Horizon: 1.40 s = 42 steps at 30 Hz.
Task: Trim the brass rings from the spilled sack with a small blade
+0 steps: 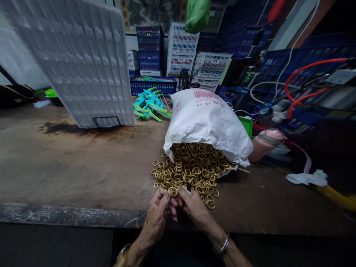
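View: head camera, hands taken as the clock's centre, 12 straight ahead.
Left hand (pixel 157 212): thumb and forefinger pinching a brass-coloured ring (pixel 172 187) at its edge.
Right hand (pixel 198 212): fingers curled close to that ring, a small black-and-pale piece (pixel 188 186) gripped between thumb and finger.
Ring's place: between the two hands' fingertips, just this side of the loose pile (pixel 189 171) at 12 o'clock.
Sack (pixel 207 115): white, lying at 1 o'clock, mouth towards the hands — its cloth hides the rings deeper in.
Toy bows (pixel 150 104): blue and green, between 11 and 12.
Plastic panel (pixel 97 74): upright at 11, blocking the view behind; wire stand at its foot.
Crates (pixel 182 42): stacked at 12, beyond the sack.
Pink bottle (pixel 264 146): at 2, beside the sack — red hoses (pixel 289 83) behind.
White cloth (pixel 307 177): at 3, crumpled.
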{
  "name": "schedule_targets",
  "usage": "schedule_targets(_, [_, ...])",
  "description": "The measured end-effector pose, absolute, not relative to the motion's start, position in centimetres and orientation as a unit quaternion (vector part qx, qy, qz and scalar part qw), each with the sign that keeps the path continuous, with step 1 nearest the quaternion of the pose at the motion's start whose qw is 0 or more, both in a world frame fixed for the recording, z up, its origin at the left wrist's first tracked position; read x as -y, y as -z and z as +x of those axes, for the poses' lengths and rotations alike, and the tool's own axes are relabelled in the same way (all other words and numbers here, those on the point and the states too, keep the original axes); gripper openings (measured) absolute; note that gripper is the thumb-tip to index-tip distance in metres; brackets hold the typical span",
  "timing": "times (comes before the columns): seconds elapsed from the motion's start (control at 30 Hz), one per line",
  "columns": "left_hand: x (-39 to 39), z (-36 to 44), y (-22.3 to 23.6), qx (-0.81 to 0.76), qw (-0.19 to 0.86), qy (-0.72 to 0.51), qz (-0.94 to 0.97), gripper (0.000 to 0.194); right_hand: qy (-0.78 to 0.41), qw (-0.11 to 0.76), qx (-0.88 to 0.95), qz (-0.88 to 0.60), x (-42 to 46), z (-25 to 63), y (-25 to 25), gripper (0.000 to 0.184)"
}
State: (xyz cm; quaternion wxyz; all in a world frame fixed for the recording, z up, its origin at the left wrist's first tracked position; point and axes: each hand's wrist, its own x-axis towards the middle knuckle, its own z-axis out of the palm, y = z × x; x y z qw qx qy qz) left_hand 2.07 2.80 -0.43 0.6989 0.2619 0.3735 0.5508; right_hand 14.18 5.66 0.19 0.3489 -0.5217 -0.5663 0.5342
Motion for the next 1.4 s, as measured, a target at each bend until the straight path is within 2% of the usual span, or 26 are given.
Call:
schedule_targets(0.13, [-2.61, 2.03, 0.96, -0.393, 0.696, -0.543, 0.257, 0.027, -0.544, 0.344, 0.573, -0.507, -5.84, 14.28, -0.14, 0.038])
schedule_targets(0.5, [-2.46, 1.67, 0.45, -0.377, 0.735, -0.535, 0.177, 0.026, -0.376, 0.336, 0.726, -0.467, -5.01, 14.47, -0.18, 0.025])
schedule_targets(0.63, [-2.31, 1.78, 0.35, -0.383, 0.73, -0.532, 0.193, 0.03, -0.422, 0.34, 0.694, -0.473, -5.23, 14.64, -0.07, 0.027])
schedule_targets(0.77, [-2.38, 2.09, 0.56, -0.443, 0.659, -0.528, 0.302, 0.024, -0.492, 0.346, 0.639, -0.48, -5.42, 14.58, -0.11, 0.031])
schedule_targets(0.93, [-2.38, 1.99, 0.52, -0.504, 0.592, -0.517, 0.359, 0.025, -0.485, 0.337, 0.64, -0.492, -5.47, 14.52, -0.35, 0.032])
schedule_targets(1.17, [-2.1, 1.79, 0.61, -0.405, 0.717, -0.471, 0.316, 0.03, -0.498, 0.339, 0.616, -0.507, -5.42, 14.23, -0.34, 0.028])
schedule_targets(1.27, [-2.02, 1.93, 0.58, -0.403, 0.723, -0.478, 0.295, 0.031, -0.527, 0.339, 0.599, -0.499, -5.59, 14.26, -0.32, 0.028])
schedule_targets(1.33, [-2.0, 1.96, 0.48, -0.405, 0.713, -0.484, 0.305, 0.029, -0.504, 0.336, 0.605, -0.517, -5.69, 14.46, -0.31, 0.029])
schedule_targets(1.4, [-2.01, 1.92, 0.35, -0.41, 0.706, -0.483, 0.317, 0.027, -0.432, 0.318, 0.646, -0.543, -5.64, 14.75, -0.3, 0.027])
